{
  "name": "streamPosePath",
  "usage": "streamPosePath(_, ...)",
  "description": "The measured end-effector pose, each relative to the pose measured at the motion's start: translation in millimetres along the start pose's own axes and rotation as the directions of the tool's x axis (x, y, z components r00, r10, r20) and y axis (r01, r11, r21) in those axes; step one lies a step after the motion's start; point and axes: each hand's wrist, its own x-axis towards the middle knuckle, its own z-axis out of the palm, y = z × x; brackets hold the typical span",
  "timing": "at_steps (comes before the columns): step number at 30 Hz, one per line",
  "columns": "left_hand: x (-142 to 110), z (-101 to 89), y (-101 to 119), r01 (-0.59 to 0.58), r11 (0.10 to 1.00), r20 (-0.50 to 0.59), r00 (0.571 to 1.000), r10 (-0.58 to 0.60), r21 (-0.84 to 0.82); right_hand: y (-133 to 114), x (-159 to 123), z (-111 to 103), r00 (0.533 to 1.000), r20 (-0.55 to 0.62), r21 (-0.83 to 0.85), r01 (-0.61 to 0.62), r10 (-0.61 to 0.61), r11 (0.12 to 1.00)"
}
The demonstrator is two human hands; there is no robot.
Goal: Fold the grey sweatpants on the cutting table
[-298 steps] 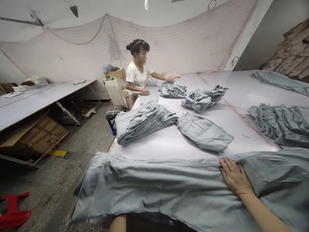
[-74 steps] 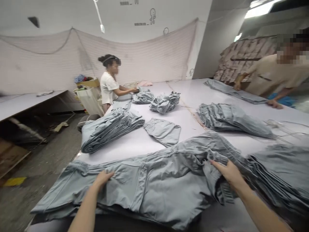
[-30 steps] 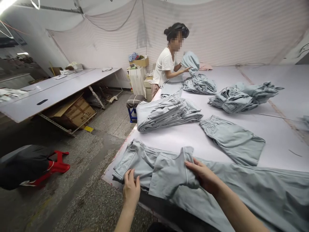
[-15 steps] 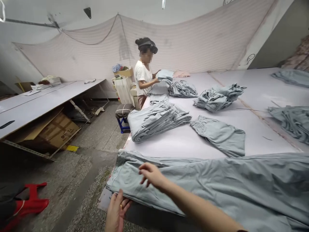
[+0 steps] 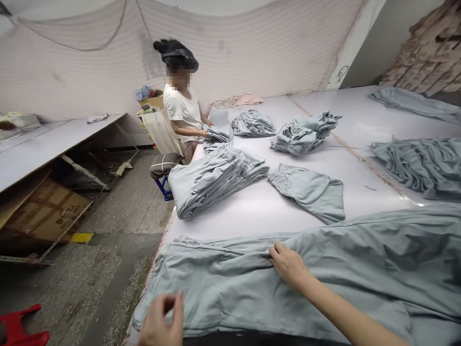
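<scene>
Head view: grey garment (image 5: pixel 230 283) stretches sideways, left grip (image 5: pixel 161 323) spread, right grip (image 5: pixel 289 267) unclear.

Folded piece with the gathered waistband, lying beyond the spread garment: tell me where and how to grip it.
Probably by both ends, from the near side: left hand on the gathered waistband, right hand at the squared right end. The folded piece lies flat, waistband to the left, so holding both ends should keep folds together.
</scene>
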Motion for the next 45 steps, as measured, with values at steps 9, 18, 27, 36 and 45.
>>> streamPosePath(9, 88, 73.6, 48, -0.707, 0.685, 0.569, 0.64, 0.516, 0.174, 19, 4, -13, 0.992, -0.119, 0.04, 0.047, -0.042, 0.998)
streamPosePath(18, 73, 53.5, -2, -0.668, 0.69, 0.378, 0.737, 0.56, 0.28, 46, -4, -24, 0.989, 0.023, 0.11, 0.143, -0.147, 0.984)
streamPosePath(27, 83, 56.0, 34, -0.735, 0.602, 0.631, 0.633, 0.448, 0.311, 33, 17, -37, 0.977, 0.202, 0.185, 0.024, -0.062, 0.982)
streamPosePath(36, 91, 54.8, 39, -0.692, 0.634, 0.681, 0.65, 0.338, 0.345, 46, 29, -10, 0.976, -0.023, 0.08, 0.218, -0.216, 0.973)
streamPosePath(45, 93, 64.8, 21, -0.661, 0.663, 0.568, 0.714, 0.41, 0.351, 47, 35, 6, 0.932, -0.207, -0.047, 0.295, -0.298, 0.954)
